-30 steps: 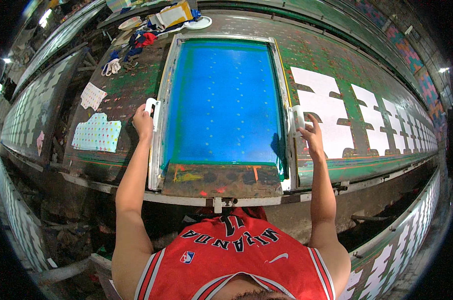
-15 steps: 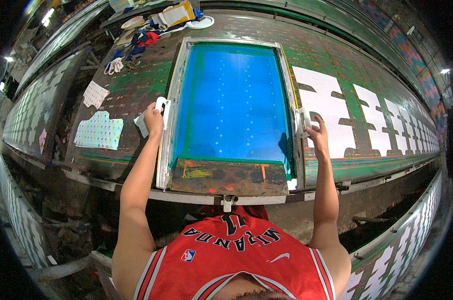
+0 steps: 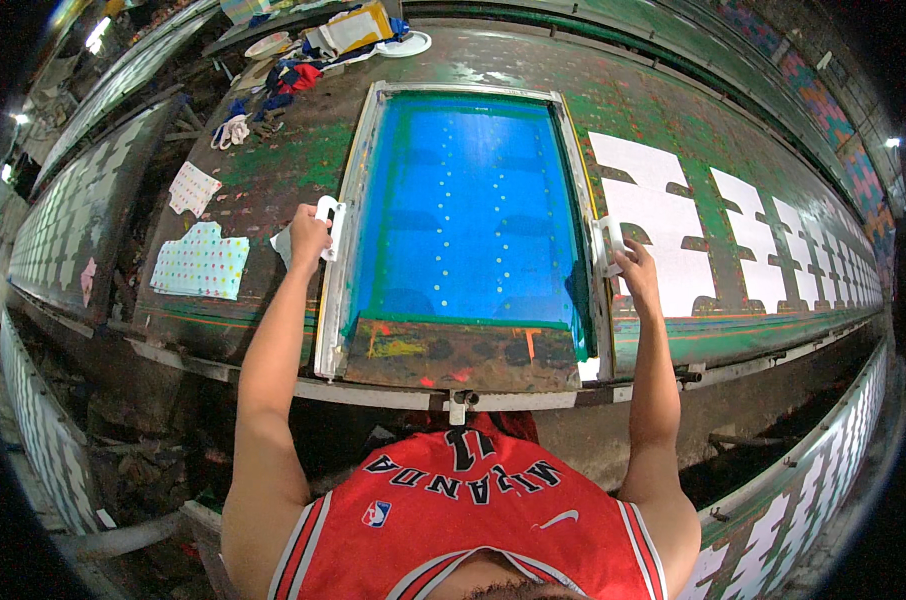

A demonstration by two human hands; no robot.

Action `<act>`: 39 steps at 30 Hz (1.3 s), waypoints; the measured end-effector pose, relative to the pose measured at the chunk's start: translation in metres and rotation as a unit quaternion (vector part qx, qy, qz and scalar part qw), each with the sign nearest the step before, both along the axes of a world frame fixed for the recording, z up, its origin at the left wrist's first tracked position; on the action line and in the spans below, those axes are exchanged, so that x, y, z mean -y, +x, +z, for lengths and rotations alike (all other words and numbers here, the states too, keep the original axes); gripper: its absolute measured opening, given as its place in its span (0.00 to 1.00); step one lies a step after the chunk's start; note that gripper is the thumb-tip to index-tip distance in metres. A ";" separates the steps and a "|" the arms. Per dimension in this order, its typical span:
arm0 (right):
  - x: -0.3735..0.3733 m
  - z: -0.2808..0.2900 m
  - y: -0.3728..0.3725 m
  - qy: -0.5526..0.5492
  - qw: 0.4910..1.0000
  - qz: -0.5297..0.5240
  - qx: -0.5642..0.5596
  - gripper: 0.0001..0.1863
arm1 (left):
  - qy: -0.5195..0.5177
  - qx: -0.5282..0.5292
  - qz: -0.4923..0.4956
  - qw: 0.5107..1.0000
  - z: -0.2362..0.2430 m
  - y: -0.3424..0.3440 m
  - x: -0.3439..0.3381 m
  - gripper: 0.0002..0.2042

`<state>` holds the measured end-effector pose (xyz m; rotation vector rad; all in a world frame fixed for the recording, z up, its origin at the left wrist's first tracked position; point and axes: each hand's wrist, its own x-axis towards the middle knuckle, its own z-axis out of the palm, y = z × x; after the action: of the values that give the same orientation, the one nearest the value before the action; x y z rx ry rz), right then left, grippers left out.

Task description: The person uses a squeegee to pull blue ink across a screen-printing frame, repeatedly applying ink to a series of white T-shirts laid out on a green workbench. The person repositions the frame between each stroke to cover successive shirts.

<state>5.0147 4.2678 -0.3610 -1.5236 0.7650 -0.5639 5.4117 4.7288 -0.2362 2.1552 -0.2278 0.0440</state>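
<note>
A long screen-printing frame (image 3: 334, 300) with pale metal sides and bright blue mesh (image 3: 463, 230) lies across the dark table before me. Small pale dots run down the mesh in two lines, and darker shapes show faintly through it. My left hand (image 3: 309, 238) is closed around the white handle (image 3: 328, 212) on the frame's left side. On the opposite side, my right hand (image 3: 636, 271) has its fingers curled onto the matching white handle (image 3: 612, 243). A paint-stained brown panel (image 3: 453, 355) fills the frame's near end.
White cut fabric pieces (image 3: 653, 235) lie in a row toward the right. Left of the frame are a light blue dotted piece (image 3: 200, 262) and a smaller dotted piece (image 3: 193, 189). Rags (image 3: 295, 78) and a yellow-edged box (image 3: 358, 32) sit at the back left.
Dark outlines that were hardly visible now show through the blue mesh, and the frame seems to sit slightly lower. Both hands stay on their handles.
</note>
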 end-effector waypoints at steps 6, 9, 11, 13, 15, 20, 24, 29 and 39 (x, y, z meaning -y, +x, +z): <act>-0.054 0.052 0.000 -0.391 0.917 -0.016 -0.074 0.24 | 0.156 -0.127 -0.097 0.975 0.017 0.053 0.003 0.18; -0.122 0.081 -0.004 -0.238 0.947 0.214 -0.013 0.29 | 0.114 0.037 -0.071 0.990 0.003 0.057 0.010 0.18; -0.166 0.093 -0.015 -0.404 0.835 0.370 0.042 0.35 | 0.115 -0.049 -0.111 0.986 0.000 0.054 0.010 0.20; -0.202 0.095 -0.026 -0.453 0.776 0.437 0.036 0.41 | 0.161 -0.039 -0.136 0.977 -0.003 0.051 0.009 0.22; -0.221 0.092 -0.032 -0.521 0.717 0.463 0.011 0.44 | 0.181 0.002 -0.115 0.977 -0.006 0.050 0.009 0.19; -0.241 0.076 -0.030 -0.645 0.642 0.412 -0.040 0.37 | 0.147 -0.022 -0.099 0.984 -0.011 0.050 0.009 0.17; -0.239 0.081 -0.019 -0.657 0.677 0.331 -0.018 0.33 | 0.094 -0.013 -0.137 0.986 -0.009 0.038 0.008 0.20; -0.241 0.099 0.020 -0.541 0.777 0.291 -0.135 0.17 | 0.081 -0.012 -0.145 0.986 -0.003 0.027 0.010 0.28; -0.235 0.134 0.025 -0.487 0.805 0.282 -0.187 0.08 | 0.100 0.018 -0.148 0.984 -0.014 0.042 0.006 0.23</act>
<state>5.0394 4.5029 -0.2271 -2.7552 0.2196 -0.1694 5.4540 4.7228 -0.2506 2.2978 -0.5933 -0.1146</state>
